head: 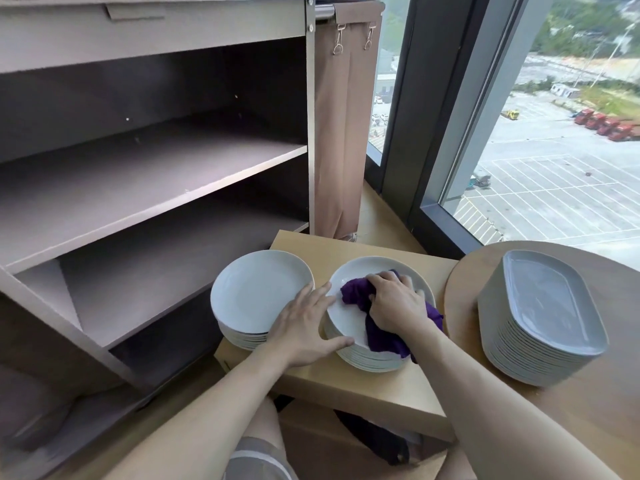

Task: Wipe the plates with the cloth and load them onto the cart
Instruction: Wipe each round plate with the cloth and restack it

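Observation:
Two stacks of round white plates stand on a small wooden table (363,386). My right hand (396,303) grips a purple cloth (384,337) and presses it on the top plate (349,318) of the right stack. My left hand (304,323) lies with straight fingers on that plate's left rim, thumb at the front edge. The left stack (258,296) is untouched. The cart (156,161) stands to the left with its shelves bare.
A tall stack of oblong grey plates (547,317) sits on a round wooden table (588,410) at the right. A brown cloth bag (341,133) hangs on the cart's right side. Large windows (554,150) rise behind.

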Action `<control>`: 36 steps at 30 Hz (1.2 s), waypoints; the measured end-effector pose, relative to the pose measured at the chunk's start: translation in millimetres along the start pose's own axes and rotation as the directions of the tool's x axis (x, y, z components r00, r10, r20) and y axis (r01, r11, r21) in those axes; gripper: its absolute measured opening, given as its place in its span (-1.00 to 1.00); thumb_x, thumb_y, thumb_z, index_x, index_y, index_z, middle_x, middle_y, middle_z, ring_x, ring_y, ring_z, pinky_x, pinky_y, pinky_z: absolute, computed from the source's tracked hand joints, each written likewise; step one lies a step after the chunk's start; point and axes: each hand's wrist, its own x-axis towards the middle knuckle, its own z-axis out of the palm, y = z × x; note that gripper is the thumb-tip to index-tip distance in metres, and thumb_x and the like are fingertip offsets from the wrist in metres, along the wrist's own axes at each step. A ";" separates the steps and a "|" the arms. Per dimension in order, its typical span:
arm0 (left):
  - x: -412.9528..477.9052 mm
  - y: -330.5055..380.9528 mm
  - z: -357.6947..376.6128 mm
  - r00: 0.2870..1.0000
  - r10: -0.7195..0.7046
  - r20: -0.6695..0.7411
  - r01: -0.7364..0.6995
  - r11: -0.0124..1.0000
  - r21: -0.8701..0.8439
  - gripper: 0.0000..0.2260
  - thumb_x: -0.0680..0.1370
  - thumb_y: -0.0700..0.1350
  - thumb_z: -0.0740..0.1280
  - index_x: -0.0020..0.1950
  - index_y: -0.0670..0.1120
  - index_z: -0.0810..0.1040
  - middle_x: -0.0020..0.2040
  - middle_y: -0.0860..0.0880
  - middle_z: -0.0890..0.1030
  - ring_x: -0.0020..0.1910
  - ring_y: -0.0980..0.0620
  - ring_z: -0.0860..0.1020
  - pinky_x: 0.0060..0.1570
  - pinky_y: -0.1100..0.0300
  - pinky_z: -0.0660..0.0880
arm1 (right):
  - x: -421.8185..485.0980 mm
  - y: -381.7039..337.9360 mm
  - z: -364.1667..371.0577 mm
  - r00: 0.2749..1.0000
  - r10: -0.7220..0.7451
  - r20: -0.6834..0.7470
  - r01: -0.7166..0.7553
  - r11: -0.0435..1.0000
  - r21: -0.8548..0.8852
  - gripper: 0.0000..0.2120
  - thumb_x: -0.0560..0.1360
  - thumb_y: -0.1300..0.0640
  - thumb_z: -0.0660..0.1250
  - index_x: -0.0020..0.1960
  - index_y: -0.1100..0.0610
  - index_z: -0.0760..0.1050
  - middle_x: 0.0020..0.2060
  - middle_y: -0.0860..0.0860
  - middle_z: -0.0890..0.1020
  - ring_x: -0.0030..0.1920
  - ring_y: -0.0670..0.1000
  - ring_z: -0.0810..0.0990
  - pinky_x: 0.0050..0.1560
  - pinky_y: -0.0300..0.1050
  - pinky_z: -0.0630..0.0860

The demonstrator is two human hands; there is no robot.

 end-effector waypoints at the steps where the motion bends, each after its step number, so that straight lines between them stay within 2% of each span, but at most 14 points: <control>1: 0.0 0.4 -0.7 1.000 -0.005 0.000 0.005 1.000 -0.009 -0.14 0.39 0.56 0.19 0.59 0.16 0.21 0.64 0.24 -0.02 0.63 0.14 -0.14 0.55 -0.04 0.09 | -1.9 4.5 -2.9 1.000 0.014 -0.005 -0.014 1.000 -0.018 -0.56 0.64 0.05 0.19 0.51 -0.13 0.35 0.46 -0.04 0.41 0.44 0.17 0.29 0.33 0.26 0.34; 5: 1.0 -0.3 -3.5 1.000 -0.013 -0.001 0.013 0.999 -0.035 -0.14 0.36 0.57 0.24 0.56 0.17 0.26 0.64 0.24 0.03 0.63 0.13 -0.09 0.54 -0.07 0.15 | -10.8 21.9 -14.4 0.998 0.015 0.057 -0.009 0.996 -0.094 -0.58 0.64 0.03 0.20 0.48 -0.16 0.38 0.46 -0.08 0.42 0.49 0.16 0.23 0.32 0.20 0.34; 8: 2.8 -1.1 -4.2 1.000 -0.022 0.002 0.022 0.999 -0.050 -0.15 0.35 0.56 0.27 0.54 0.17 0.29 0.64 0.24 0.03 0.63 0.11 -0.07 0.53 -0.09 0.17 | -19.0 26.7 -19.9 0.989 0.000 0.149 0.020 0.992 -0.127 -0.56 0.63 0.04 0.24 0.48 -0.22 0.39 0.46 -0.08 0.40 0.46 0.15 0.24 0.29 0.15 0.31; 13: 4.9 0.9 -5.1 0.999 -0.023 0.030 0.026 0.996 -0.084 -0.10 0.29 0.59 0.27 0.53 0.15 0.32 0.65 0.25 -0.06 0.64 0.07 -0.10 0.52 -0.12 0.17 | -36.1 20.7 -14.9 0.967 -0.076 0.244 0.085 0.996 -0.027 -0.53 0.62 0.06 0.19 0.49 -0.27 0.38 0.49 -0.14 0.34 0.42 0.13 0.24 0.36 0.19 0.20; 15: 6.9 1.5 -7.3 0.998 -0.037 0.047 0.041 0.994 -0.097 -0.07 0.27 0.59 0.30 0.53 0.16 0.30 0.65 0.26 -0.05 0.64 0.08 -0.10 0.53 -0.11 0.18 | -37.8 13.8 -9.7 0.967 -0.111 0.228 0.113 0.994 0.002 -0.55 0.63 0.05 0.21 0.48 -0.26 0.40 0.47 -0.15 0.36 0.40 0.11 0.26 0.30 0.17 0.22; 17: 7.9 1.8 -7.7 0.997 -0.053 0.057 0.059 0.992 -0.115 -0.03 0.26 0.58 0.35 0.57 0.21 0.19 0.65 0.23 -0.03 0.65 0.06 -0.08 0.52 -0.10 0.20 | -36.5 7.5 -6.2 0.970 -0.128 0.206 0.125 0.992 0.028 -0.57 0.64 0.05 0.24 0.47 -0.25 0.42 0.44 -0.15 0.39 0.37 0.09 0.28 0.24 0.15 0.26; 19: 7.2 2.8 -7.7 0.994 -0.093 0.056 0.101 0.983 -0.152 0.05 0.22 0.57 0.38 0.60 0.28 0.03 0.67 0.09 0.01 0.65 -0.01 0.02 0.50 -0.10 0.23 | -34.3 2.7 -4.2 0.974 -0.136 0.180 0.130 0.991 0.043 -0.57 0.63 0.07 0.27 0.46 -0.22 0.44 0.41 -0.15 0.43 0.33 0.08 0.30 0.16 0.12 0.27; 21: 7.0 3.9 -7.7 0.992 -0.119 0.046 0.125 0.978 -0.166 0.11 0.19 0.58 0.39 0.61 0.30 -0.06 0.66 -0.02 0.05 0.63 -0.06 0.09 0.48 -0.09 0.26 | -32.6 -2.3 -0.9 0.983 -0.125 0.134 0.117 0.991 0.067 -0.54 0.60 0.09 0.31 0.46 -0.19 0.39 0.37 -0.12 0.48 0.31 0.08 0.34 0.14 0.12 0.28; 23: 7.1 5.2 -7.5 0.992 -0.117 0.037 0.122 0.979 -0.163 0.14 0.17 0.58 0.38 0.61 0.28 -0.07 0.66 -0.03 0.06 0.63 -0.05 0.10 0.48 -0.07 0.25 | -32.0 -8.0 4.0 0.994 -0.094 0.052 0.088 0.990 0.109 -0.50 0.55 0.10 0.33 0.43 -0.14 0.28 0.32 -0.06 0.54 0.28 0.09 0.39 0.15 0.13 0.32; 26: 7.7 5.7 -6.5 0.992 -0.122 0.025 0.124 0.979 -0.158 0.16 0.16 0.61 0.35 0.62 0.26 -0.07 0.65 -0.01 0.07 0.62 -0.02 0.11 0.47 -0.03 0.26 | -29.5 -16.7 11.9 0.993 -0.100 -0.064 0.104 0.992 0.074 -0.61 0.56 0.08 0.27 0.34 -0.10 0.27 0.29 -0.02 0.56 0.24 0.13 0.44 0.16 0.15 0.37; 32: 8.0 1.7 -2.8 0.993 -0.119 0.013 0.119 0.982 -0.149 0.13 0.18 0.61 0.36 0.60 0.31 -0.10 0.64 0.02 0.09 0.61 0.02 0.13 0.44 0.05 0.26 | -11.8 -23.3 17.6 0.984 -0.095 -0.149 0.097 0.995 0.006 -0.77 0.61 0.06 0.21 0.26 -0.02 0.33 0.23 0.03 0.54 0.22 0.18 0.45 0.11 0.15 0.38; 36: 8.1 1.0 -2.5 0.990 -0.137 0.026 0.140 0.979 -0.150 0.13 0.18 0.60 0.37 0.59 0.35 -0.15 0.67 0.03 0.01 0.64 0.05 0.02 0.51 -0.01 0.20 | 6.7 -17.9 12.8 0.982 -0.072 -0.173 0.071 0.997 -0.011 -0.75 0.60 0.09 0.23 0.27 -0.02 0.35 0.23 0.04 0.54 0.24 0.20 0.43 0.13 0.19 0.37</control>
